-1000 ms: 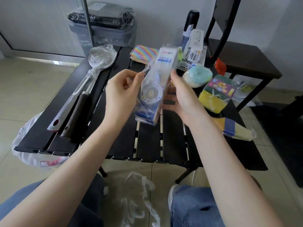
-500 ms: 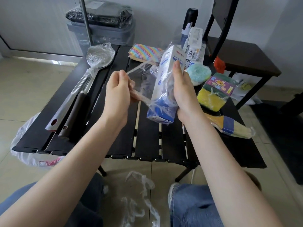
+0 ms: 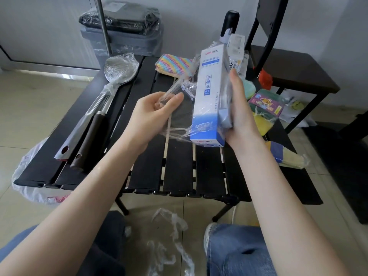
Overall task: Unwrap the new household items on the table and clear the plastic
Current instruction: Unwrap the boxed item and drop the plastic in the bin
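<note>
Right hand (image 3: pixel 240 114) grips white-blue box (image 3: pixel 209 96), upright above table (image 3: pixel 179 160), fingers curled round its right side. Left hand (image 3: pixel 153 112) pinches clear film (image 3: pixel 179 90), stretched from box's left edge. Wrapped ladle (image 3: pixel 119 70) lies on table's left part; sponges (image 3: pixel 264 112) to right. Loose plastic (image 3: pixel 171 240) on floor.

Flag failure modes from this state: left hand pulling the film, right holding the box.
1. The clear film still clings to the blue-and-white box at its lower end; a pull by the left hand may tear it, leaving scraps.
2. The right hand holds one side only, so the box might twist loose.
3. Loose plastic on the floor lies near the feet.
</note>
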Tool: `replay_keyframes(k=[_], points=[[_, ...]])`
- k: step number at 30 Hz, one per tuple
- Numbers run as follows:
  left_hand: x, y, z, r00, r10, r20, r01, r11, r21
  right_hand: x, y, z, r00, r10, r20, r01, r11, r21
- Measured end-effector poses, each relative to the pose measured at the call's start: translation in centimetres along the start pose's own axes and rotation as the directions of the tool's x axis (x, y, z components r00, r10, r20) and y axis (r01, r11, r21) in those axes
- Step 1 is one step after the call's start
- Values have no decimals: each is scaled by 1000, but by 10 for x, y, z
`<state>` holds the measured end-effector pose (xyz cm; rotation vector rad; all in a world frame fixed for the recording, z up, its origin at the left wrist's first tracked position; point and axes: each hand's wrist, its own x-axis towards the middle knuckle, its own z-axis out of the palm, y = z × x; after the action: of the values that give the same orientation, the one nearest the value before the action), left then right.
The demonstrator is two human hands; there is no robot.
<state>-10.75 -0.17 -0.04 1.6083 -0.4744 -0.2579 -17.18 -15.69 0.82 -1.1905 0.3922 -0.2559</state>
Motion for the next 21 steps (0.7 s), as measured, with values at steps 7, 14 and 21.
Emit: replay_keyframes(k=[7, 14, 21], points=[[3, -6, -3, 997, 25, -67, -24, 1000, 9, -1, 5, 0, 994, -11, 107, 2, 996, 85], [3, 3, -2, 995, -85, 50, 97, 924, -369, 8, 20, 1, 1000, 14, 2, -13, 974, -228], [3, -2, 4, 974, 115, -193, -118, 993, -4, 4, 15, 14, 971, -211, -117, 114, 829, -547]])
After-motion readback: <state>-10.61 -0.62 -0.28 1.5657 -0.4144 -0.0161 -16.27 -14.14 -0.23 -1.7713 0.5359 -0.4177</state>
